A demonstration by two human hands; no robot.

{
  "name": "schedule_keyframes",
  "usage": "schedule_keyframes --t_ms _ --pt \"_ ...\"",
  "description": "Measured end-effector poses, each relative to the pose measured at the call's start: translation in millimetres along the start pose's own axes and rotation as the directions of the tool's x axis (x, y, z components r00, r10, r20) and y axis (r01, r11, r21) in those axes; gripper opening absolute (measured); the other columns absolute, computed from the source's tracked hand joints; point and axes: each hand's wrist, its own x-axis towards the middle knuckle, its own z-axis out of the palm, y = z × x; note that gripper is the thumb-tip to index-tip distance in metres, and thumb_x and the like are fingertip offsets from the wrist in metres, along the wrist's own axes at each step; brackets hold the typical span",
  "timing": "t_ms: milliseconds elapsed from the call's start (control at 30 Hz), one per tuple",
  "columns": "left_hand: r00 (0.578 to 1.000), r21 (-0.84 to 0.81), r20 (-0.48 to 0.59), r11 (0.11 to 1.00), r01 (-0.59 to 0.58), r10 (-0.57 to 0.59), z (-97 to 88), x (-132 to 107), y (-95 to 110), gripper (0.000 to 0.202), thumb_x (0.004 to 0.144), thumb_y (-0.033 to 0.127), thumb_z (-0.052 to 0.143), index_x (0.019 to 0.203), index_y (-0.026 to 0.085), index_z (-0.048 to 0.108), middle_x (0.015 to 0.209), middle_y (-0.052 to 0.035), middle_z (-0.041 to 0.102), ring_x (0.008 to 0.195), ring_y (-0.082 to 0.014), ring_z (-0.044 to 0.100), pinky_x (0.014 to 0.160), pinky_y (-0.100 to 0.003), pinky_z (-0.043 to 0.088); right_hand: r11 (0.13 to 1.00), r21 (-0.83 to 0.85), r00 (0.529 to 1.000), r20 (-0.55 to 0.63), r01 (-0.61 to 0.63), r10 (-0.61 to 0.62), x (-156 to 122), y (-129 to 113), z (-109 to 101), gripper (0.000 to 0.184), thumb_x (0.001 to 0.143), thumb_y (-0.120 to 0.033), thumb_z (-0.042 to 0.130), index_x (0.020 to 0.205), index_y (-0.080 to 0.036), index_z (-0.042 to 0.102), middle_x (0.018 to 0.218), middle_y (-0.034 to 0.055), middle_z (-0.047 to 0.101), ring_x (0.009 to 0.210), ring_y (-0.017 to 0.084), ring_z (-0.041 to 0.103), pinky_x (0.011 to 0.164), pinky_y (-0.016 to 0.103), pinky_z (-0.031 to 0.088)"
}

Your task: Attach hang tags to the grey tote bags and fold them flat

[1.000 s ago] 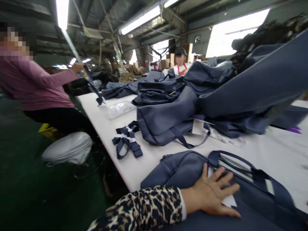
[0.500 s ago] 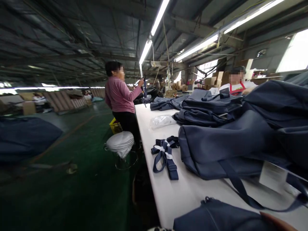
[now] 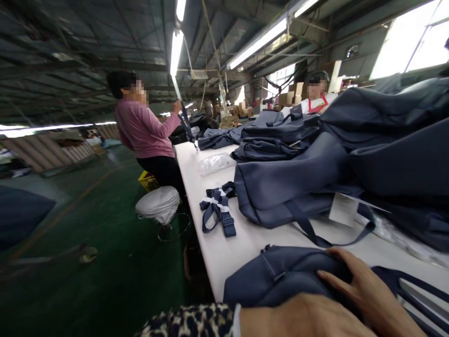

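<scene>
Sewing workshop in a factory hall, bag-making floor. Contents: long white worktable point(image 3: 224, 255) at 12 o'clock, heaped with navy fabric bags point(image 3: 284, 187); worker point(image 3: 143, 131) on a stool at 11 o'clock; cardboard cartons point(image 3: 289, 97) stacked at 1 o'clock; green painted floor point(image 3: 105, 281) at 9 o'clock; fluorescent tube lights point(image 3: 257, 44) hung under steel roof trusses point(image 3: 87, 42).

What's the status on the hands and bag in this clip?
Right hand on navy bag, fingers curled over it. Left hand out of view. Bundled straps farther along the white table.
</scene>
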Motion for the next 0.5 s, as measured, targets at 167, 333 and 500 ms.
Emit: schedule_keyframes --t_ms 167,333,500 --pt "0.723 -0.338 -0.360 0.805 0.487 -0.589 -23.3 -26.8 -36.2 0.038 0.088 0.042 0.068 0.113 0.014 0.062 0.114 -0.0101 0.066 0.109 -0.0232 0.059 0.101 -0.037 0.046 0.992 0.100 0.992 0.106 -0.081 0.070 -1.7 -29.3 -16.4 0.052 0.070 -0.064 0.070 0.101 -0.024 0.065 0.099 0.0055 0.073 0.090 0.026 0.067 0.080 0.034 0.053" --pt "0.816 -0.352 -0.137 0.797 0.490 -0.562 -27.3 -40.2 -58.9 0.038 0.085 0.052 0.069 0.097 0.016 0.066 0.094 -0.0048 0.066 0.094 -0.0207 0.058 0.086 -0.030 0.047 0.993 0.108 0.964 0.266 -0.052 0.022 -5.4 -51.9 -35.2 0.037 0.076 -0.052 0.073 0.100 -0.025 0.067 0.096 0.0010 0.074 0.086 0.022 0.067 0.074 0.028 0.051" --pt "0.891 -0.353 -0.096 0.852 0.386 -0.444 -25.2 -48.9 -58.4 0.035 0.098 0.046 0.052 0.096 0.015 0.069 0.090 -0.0067 0.068 0.089 -0.0191 0.059 0.083 -0.028 0.044 0.991 0.131 0.921 0.381 0.041 -0.088 -3.9 -64.2 -44.4 0.018 0.085 -0.036 0.064 0.073 -0.022 0.062 0.077 -0.0010 0.067 0.074 0.017 0.062 0.064 0.023 0.046"
